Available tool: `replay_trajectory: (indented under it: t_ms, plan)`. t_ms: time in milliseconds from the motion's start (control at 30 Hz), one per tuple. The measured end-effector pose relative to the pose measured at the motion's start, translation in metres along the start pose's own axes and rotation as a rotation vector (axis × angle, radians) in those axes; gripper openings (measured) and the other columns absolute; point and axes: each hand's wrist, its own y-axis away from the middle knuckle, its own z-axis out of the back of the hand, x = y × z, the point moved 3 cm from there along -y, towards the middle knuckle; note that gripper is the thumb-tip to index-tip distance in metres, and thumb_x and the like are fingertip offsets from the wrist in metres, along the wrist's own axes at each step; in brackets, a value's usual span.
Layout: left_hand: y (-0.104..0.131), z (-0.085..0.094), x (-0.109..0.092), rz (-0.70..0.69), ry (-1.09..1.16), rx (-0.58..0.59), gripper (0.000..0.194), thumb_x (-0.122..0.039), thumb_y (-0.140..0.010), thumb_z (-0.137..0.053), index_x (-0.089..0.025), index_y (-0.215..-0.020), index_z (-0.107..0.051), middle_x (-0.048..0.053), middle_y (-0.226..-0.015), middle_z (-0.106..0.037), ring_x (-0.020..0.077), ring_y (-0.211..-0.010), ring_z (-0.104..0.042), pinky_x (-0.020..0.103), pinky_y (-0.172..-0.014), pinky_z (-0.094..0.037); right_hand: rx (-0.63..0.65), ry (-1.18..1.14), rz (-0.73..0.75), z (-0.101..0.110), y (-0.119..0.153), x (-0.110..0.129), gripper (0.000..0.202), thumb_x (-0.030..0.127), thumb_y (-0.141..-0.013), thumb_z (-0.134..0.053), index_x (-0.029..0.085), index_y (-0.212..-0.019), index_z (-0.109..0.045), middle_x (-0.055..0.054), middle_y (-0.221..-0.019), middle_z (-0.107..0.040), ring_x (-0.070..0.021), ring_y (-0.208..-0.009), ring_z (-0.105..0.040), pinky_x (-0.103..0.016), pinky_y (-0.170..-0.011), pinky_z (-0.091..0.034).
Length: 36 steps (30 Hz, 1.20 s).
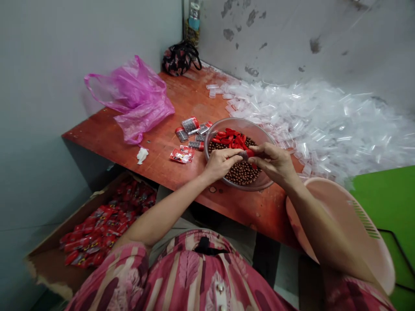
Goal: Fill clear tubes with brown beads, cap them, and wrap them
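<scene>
Both hands meet over a clear plastic bowl (214,129) of brown beads (241,175) with red plastic caps (230,138) lying on top. My left hand (222,163) pinches one end of a small clear container (243,155) that looks dark inside. The fingers of my right hand (269,160) are closed on a red cap (250,153) at the container's other end. Left of the bowl lie several filled containers with red caps (190,125) and some flat red printed packets (182,154).
A pink plastic bag (142,95), white tissue (142,155) and dark floral pouch (180,58) sit on the table (181,181). Clear containers (324,125) are heaped right. A carton (48,268) of red packets stands lower left, a pink basket (340,216) lower right.
</scene>
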Motion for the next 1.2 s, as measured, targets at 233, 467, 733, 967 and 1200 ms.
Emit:
replay_trajectory:
  t_ms: [233, 467, 733, 967, 1200]
  plan:
    - [0.0, -0.002, -0.001, -0.009, -0.035, 0.005, 0.019, -0.023, -0.081, -0.062, -0.021, -0.094, -0.076, 0.003, -0.097, -0.075, 0.0174, -0.09, -0.07, 0.025, -0.084, -0.051, -0.023, 0.079, 0.017, -0.005, 0.004, 0.003, 0.016, 0.033, -0.077, -0.069, 0.025, -0.091, -0.07, -0.003, -0.081, -0.068, -0.0203, -0.075, -0.064, -0.034, -0.071, -0.051]
    - [-0.01, -0.001, 0.014, 0.202, 0.418, -0.057, 0.034, -0.036, -0.076, -0.068, -0.017, -0.104, -0.071, 0.006, -0.107, -0.072, 0.0207, -0.095, -0.067, 0.034, -0.083, -0.055, 0.025, -0.392, -0.213, -0.002, -0.015, 0.007, 0.039, 0.041, -0.072, -0.075, 0.029, -0.108, -0.067, -0.004, -0.101, -0.071, -0.023, -0.091, -0.067, -0.04, -0.083, -0.054]
    - [-0.01, -0.001, 0.015, 0.294, 0.624, -0.083, 0.046, -0.043, -0.07, -0.073, -0.017, -0.107, -0.069, 0.007, -0.103, -0.072, 0.0211, -0.089, -0.069, 0.039, -0.077, -0.059, -0.069, -0.832, -0.39, -0.004, 0.003, -0.01, 0.031, 0.036, -0.066, -0.081, 0.027, -0.094, -0.068, 0.0, -0.084, -0.073, -0.0183, -0.078, -0.07, -0.035, -0.075, -0.059]
    - [-0.006, -0.002, 0.007, 0.032, 0.22, -0.015, 0.022, -0.027, -0.077, -0.066, -0.021, -0.097, -0.075, 0.004, -0.103, -0.073, 0.0191, -0.1, -0.066, 0.034, -0.097, -0.048, 0.085, -0.84, -0.507, -0.009, -0.011, -0.011, 0.036, 0.046, -0.064, -0.079, 0.023, -0.09, -0.068, -0.003, -0.094, -0.072, -0.0218, -0.089, -0.068, -0.042, -0.081, -0.057]
    - [-0.006, 0.002, 0.004, -0.019, 0.08, -0.045, 0.024, -0.02, -0.079, -0.064, -0.024, -0.099, -0.074, 0.004, -0.106, -0.072, 0.019, -0.116, -0.057, 0.036, -0.107, -0.039, 0.332, -1.047, -0.716, -0.032, -0.008, -0.005, 0.03, 0.047, -0.07, -0.066, 0.021, -0.086, -0.068, -0.005, -0.09, -0.074, -0.0234, -0.087, -0.068, -0.043, -0.079, -0.057]
